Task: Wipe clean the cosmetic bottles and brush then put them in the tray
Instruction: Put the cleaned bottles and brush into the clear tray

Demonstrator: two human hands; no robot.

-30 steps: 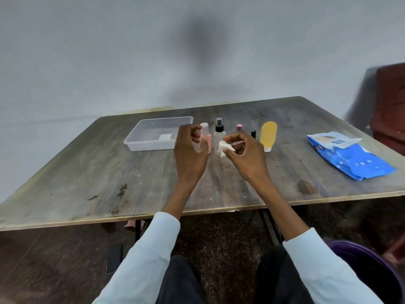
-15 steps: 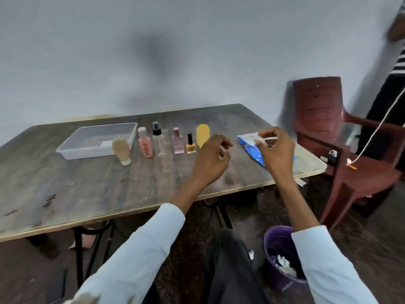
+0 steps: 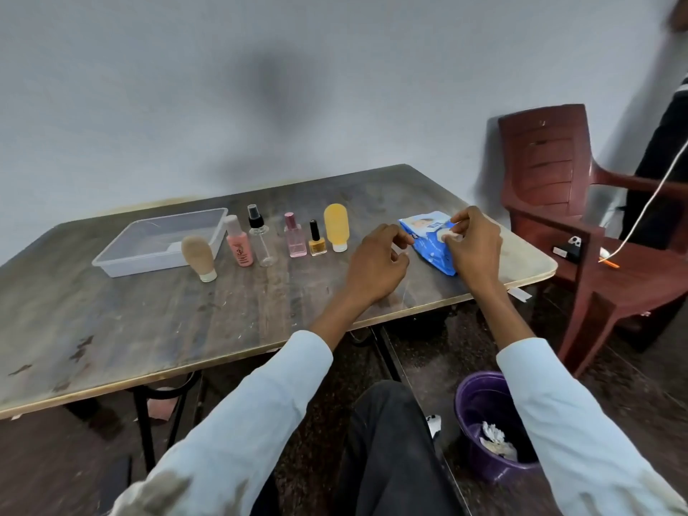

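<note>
A clear plastic tray (image 3: pixel 123 258) sits at the table's far left. To its right runs a row: a beige brush (image 3: pixel 198 256) upright on its base, a pink bottle (image 3: pixel 239 243), a clear spray bottle (image 3: pixel 261 238), a pink perfume bottle (image 3: pixel 295 238), a yellow nail polish (image 3: pixel 317 242) and a yellow tube (image 3: pixel 336 226). A blue wipes pack (image 3: pixel 428 244) lies at the right. My right hand (image 3: pixel 474 247) pinches at the pack's opening, where a whitish patch shows. My left hand (image 3: pixel 376 264) hovers beside the pack's left end, fingers loosely curled, holding nothing.
A purple bin (image 3: pixel 471 394) with crumpled wipes stands on the floor under my right arm. A maroon plastic chair (image 3: pixel 547 169) stands right of the table, small items and a white cable on its seat. Another person's dark clothing (image 3: pixel 666 150) shows at the right edge.
My left hand let go of the brush, which now stands by the tray. Both hands moved right to the wipes pack, and my view swung right with them.
</note>
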